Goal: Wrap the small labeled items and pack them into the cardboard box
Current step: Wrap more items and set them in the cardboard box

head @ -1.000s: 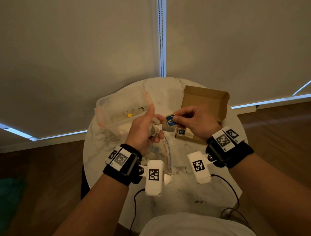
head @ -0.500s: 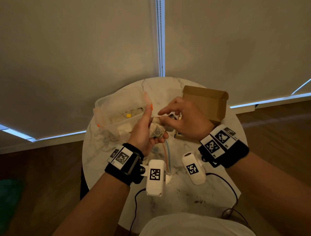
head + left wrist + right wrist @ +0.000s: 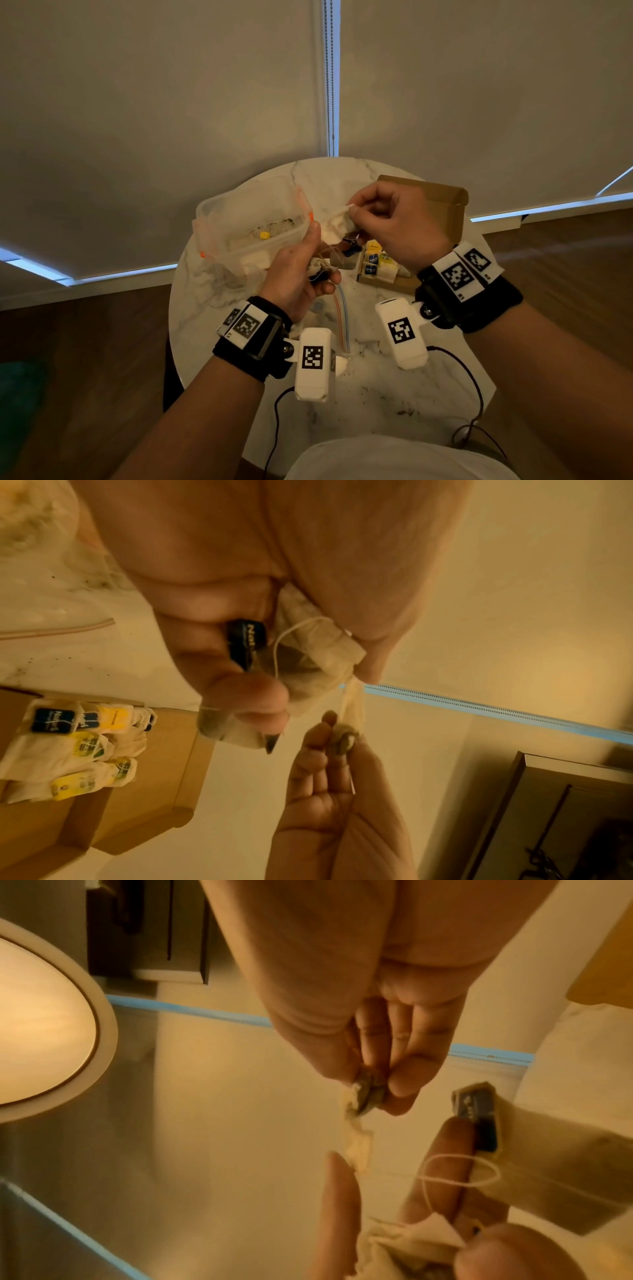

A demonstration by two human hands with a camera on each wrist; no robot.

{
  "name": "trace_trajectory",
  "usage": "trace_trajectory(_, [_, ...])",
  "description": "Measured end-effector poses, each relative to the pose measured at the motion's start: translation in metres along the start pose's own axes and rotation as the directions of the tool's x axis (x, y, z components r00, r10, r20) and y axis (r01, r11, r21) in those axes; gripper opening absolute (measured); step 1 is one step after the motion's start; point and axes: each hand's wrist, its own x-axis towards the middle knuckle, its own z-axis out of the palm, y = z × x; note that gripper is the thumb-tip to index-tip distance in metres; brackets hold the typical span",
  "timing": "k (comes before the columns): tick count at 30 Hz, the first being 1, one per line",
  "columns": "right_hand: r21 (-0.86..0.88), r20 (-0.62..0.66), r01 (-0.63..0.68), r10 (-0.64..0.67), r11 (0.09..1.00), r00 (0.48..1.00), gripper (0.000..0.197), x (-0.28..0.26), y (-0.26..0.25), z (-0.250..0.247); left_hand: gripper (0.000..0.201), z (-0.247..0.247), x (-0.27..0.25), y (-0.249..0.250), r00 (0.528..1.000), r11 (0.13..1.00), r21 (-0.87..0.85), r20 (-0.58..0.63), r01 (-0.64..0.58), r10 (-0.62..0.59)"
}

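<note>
My left hand grips a bunch of pale tea bags, a blue label and loose string pinned under its curled fingers. Just above it my right hand pinches the corner of one tea bag, whose lower end still meets the left thumb. Both hands hover over the round marble table. Behind the right hand lies the open cardboard box, holding several tea bags with blue and yellow labels, seen in rows in the left wrist view.
A clear plastic tub with orange clips stands at the back left of the table, crumbs and a small yellow piece inside. A thin orange-and-blue strip lies on the marble between my wrists. Dark cables trail off the table's front edge.
My right hand let go of the blue label, reached into the left hand's bundle, and has now drawn one tea bag up and away from it. The left hand stayed closed.
</note>
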Motion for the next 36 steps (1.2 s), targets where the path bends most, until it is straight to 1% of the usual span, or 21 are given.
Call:
trace_trajectory(2, [0.097,-0.022,-0.053,0.056,0.994,0.998,0.008,-0.002,-0.001,-0.004,0.059,0.000,-0.001,0.000,1.000,1.000,0.001,-0.017,0.009,-0.009])
trace_trajectory(5, [0.210,-0.043,-0.071,0.082,0.975,0.996,0.011,-0.005,-0.001,-0.008,0.054,-0.001,0.000,0.000,0.999,1.000,0.009,-0.053,0.002,-0.002])
trace_trajectory(8, [0.346,-0.022,-0.110,0.126,0.932,0.992,0.015,-0.009,0.003,-0.010,0.043,-0.002,0.001,0.001,0.997,1.000,0.014,-0.070,-0.010,0.011])
trace_trajectory(12, [0.585,0.033,-0.212,0.238,0.783,0.971,0.024,-0.015,0.013,-0.018,0.041,-0.006,0.002,0.004,0.991,0.999,-0.008,-0.127,-0.036,0.035])
trace_trajectory(15, [0.687,0.043,-0.266,0.327,0.676,0.944,0.016,-0.015,0.023,-0.023,0.042,-0.010,0.005,0.006,0.984,0.997,-0.014,-0.164,-0.071,0.068])
trace_trajectory(16, [0.705,0.052,-0.277,0.343,0.653,0.938,0.018,-0.016,0.027,-0.023,0.043,-0.011,0.006,0.006,0.982,0.996,-0.012,-0.171,-0.085,0.082])
trace_trajectory(18, [0.699,0.059,-0.297,0.361,0.651,0.931,0.042,-0.017,0.037,-0.023,0.043,-0.012,0.007,0.007,0.978,0.994,-0.012,-0.181,-0.107,0.103])
trace_trajectory(19, [0.688,0.048,-0.298,0.368,0.662,0.929,0.050,-0.018,0.041,-0.022,0.042,-0.012,0.008,0.008,0.977,0.993,-0.014,-0.184,-0.114,0.109])
trace_trajectory(20, [0.675,0.040,-0.302,0.375,0.673,0.926,0.053,-0.019,0.046,-0.022,0.041,-0.012,0.007,0.009,0.976,0.993,-0.018,-0.185,-0.117,0.112])
trace_trajectory(23, [0.641,0.047,-0.353,0.423,0.681,0.905,0.051,-0.022,0.059,-0.021,0.036,-0.013,0.006,0.011,0.976,0.992,-0.028,-0.185,-0.125,0.118])
trace_trajectory(26, [0.653,0.038,-0.372,0.462,0.660,0.886,0.035,-0.023,0.072,-0.021,0.034,-0.015,0.006,0.014,0.972,0.989,-0.042,-0.196,-0.140,0.129])
trace_trajectory(28, [0.665,0.026,-0.374,0.480,0.647,0.877,0.030,-0.023,0.080,-0.021,0.034,-0.018,0.006,0.015,0.968,0.987,-0.052,-0.208,-0.151,0.137])
trace_trajectory(30, [0.653,0.006,-0.388,0.509,0.650,0.861,0.031,-0.024,0.090,-0.022,0.035,-0.021,0.007,0.017,0.963,0.984,-0.067,-0.227,-0.163,0.144])
trace_trajectory(33, [0.587,-0.042,-0.412,0.534,0.697,0.844,0.036,-0.027,0.102,-0.022,0.033,-0.022,0.007,0.018,0.962,0.983,-0.062,-0.226,-0.172,0.154])
trace_trajectory(36, [0.551,-0.043,-0.424,0.532,0.718,0.846,0.039,-0.030,0.108,-0.019,0.018,-0.020,0.006,0.018,0.969,0.984,-0.021,-0.179,-0.175,0.168])
